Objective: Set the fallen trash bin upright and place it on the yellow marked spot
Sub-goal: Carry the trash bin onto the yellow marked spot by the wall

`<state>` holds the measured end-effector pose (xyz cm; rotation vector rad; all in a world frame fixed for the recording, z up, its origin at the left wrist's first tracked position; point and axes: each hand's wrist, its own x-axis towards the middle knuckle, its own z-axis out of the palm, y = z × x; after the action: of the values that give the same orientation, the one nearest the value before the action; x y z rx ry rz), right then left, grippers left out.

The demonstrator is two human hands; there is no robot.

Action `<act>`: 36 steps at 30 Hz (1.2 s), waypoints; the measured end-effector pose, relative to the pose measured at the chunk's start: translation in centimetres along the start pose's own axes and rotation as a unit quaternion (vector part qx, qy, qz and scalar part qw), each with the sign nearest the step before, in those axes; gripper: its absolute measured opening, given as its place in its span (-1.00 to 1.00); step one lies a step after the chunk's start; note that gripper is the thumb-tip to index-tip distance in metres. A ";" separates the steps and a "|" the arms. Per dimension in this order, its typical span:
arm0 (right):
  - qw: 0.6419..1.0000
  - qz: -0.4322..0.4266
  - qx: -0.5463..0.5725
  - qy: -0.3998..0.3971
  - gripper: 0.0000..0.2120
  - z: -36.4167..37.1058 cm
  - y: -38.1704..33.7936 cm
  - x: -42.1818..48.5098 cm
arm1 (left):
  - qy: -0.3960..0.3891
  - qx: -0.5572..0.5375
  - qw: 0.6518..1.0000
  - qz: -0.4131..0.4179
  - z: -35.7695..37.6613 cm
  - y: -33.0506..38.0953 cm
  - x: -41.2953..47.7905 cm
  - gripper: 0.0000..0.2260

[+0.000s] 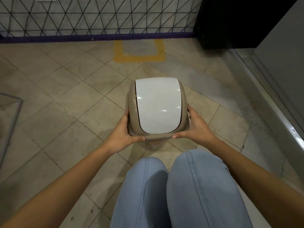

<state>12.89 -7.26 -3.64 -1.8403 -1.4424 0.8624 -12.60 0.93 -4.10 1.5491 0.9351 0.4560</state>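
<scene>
The trash bin (157, 106) is beige with a white swing lid and stands upright, seen from above, in the middle of the tiled floor. My left hand (122, 132) grips its left rim with the thumb along the near edge. My right hand (195, 127) holds the right rim the same way. The yellow marked spot (139, 57), a U of yellow tape, lies on the floor beyond the bin, close to the far wall. The bin's body below the lid is hidden.
A wall with a black triangle pattern and a purple skirting (98, 37) runs behind the spot. A dark cabinet (230, 22) stands at the back right, with a grey panel and metal threshold (279, 112) along the right. A glass edge (11, 112) sits left. My knees in blue jeans (172, 186) are below.
</scene>
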 end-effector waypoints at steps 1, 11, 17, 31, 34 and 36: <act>1.000 0.003 0.009 0.000 0.18 0.0 0.0 0.1 | 0.007 -0.001 1.000 0.003 0.1 0.1 0.1 0.01; 0.997 0.015 0.077 0.010 0.11 0.3 0.1 1.5 | 0.055 0.019 0.998 -0.007 -0.1 -0.4 1.7 -0.01; 0.997 0.018 0.077 0.020 0.09 0.1 0.2 3.4 | 0.069 0.041 0.997 -0.012 -0.5 -0.8 3.3 0.01; 0.994 0.054 0.071 0.057 0.06 0.0 0.0 7.1 | 0.109 0.018 0.994 -0.025 -1.3 0.1 6.7 -0.12; 0.995 0.055 0.066 0.060 0.04 -0.3 -0.1 8.3 | 0.111 0.022 0.993 -0.021 -1.5 0.4 7.7 -0.12; 0.994 0.056 0.065 0.064 0.02 -0.4 -0.2 9.0 | 0.133 0.061 0.989 -0.021 -1.6 0.5 8.4 -0.12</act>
<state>14.75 1.49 -4.23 -1.8566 -1.1868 0.8548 -8.56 8.47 -5.10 1.6017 1.2176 0.5949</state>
